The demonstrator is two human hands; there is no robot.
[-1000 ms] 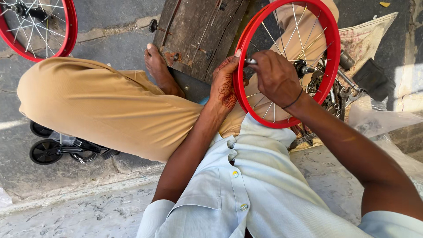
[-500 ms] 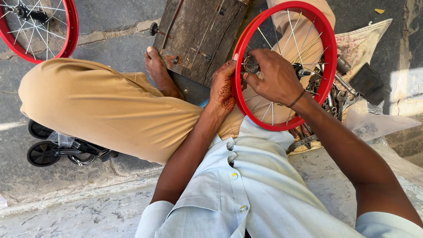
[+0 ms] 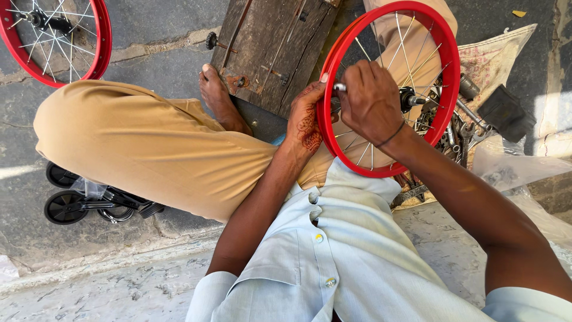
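A small red bicycle wheel rim (image 3: pixel 444 53) with thin metal spokes stands upright on my lap. My left hand (image 3: pixel 305 119) grips the rim's left edge from outside, thumb up along the red metal. My right hand (image 3: pixel 370 100) is closed on a small silver tool (image 3: pixel 339 87) pressed against the inner side of the rim by the spoke ends. The wheel's hub and axle (image 3: pixel 413 99) show just right of my right hand.
A second red spoked wheel (image 3: pixel 102 36) lies at the top left. A worn wooden board (image 3: pixel 271 42) is beyond my bare foot (image 3: pixel 217 95). Wrenches and metal parts (image 3: pixel 462 134) lie on a cloth at right. Small black wheels (image 3: pixel 65 206) sit under my left knee.
The rim has turned and shifted slightly in my hands. My right hand has moved a little along the rim's inner left side with the tool. My left hand keeps its grip.
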